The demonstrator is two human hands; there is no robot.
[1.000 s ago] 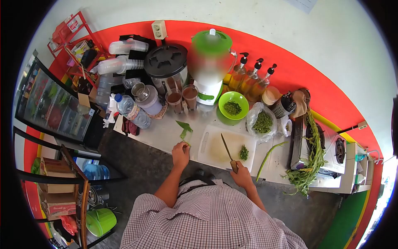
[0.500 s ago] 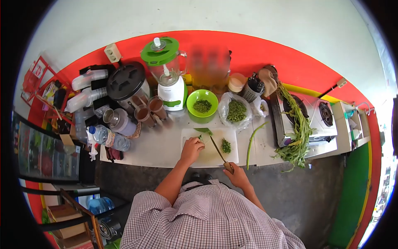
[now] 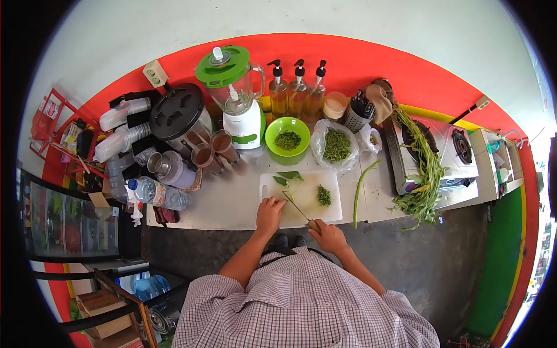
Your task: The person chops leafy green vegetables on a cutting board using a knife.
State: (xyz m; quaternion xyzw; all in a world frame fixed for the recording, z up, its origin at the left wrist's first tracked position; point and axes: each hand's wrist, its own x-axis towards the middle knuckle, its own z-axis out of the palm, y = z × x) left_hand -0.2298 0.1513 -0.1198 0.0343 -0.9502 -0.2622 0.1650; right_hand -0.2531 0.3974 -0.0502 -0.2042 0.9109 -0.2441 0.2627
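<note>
My right hand [image 3: 329, 238] grips a knife [image 3: 299, 210] by its wooden handle. Its blade slants across the white cutting board [image 3: 331, 214], with the tip close to the fingers of my left hand [image 3: 270, 214]. Those fingers are curled together at the board's left side; what they pinch is too small and hidden to make out. Green leaves [image 3: 289, 175] lie at the top of the board, beyond the blade. A small heap of chopped greens [image 3: 324, 196] sits to the right of the knife.
Behind the board stand a green bowl [image 3: 287, 158] with chopped greens, a plastic bag [image 3: 351, 156] of greens and a blender [image 3: 242, 126]. A long green pod [image 3: 360, 191] lies at right, beside a stove [image 3: 458, 156] draped with leafy stalks [image 3: 426, 180]. Bottles and cups crowd the left.
The knife's tip has come away from the leaves at the top and drawn back toward my left fingers. The leaves now lie apart from the blade. The whole view has shifted slightly.
</note>
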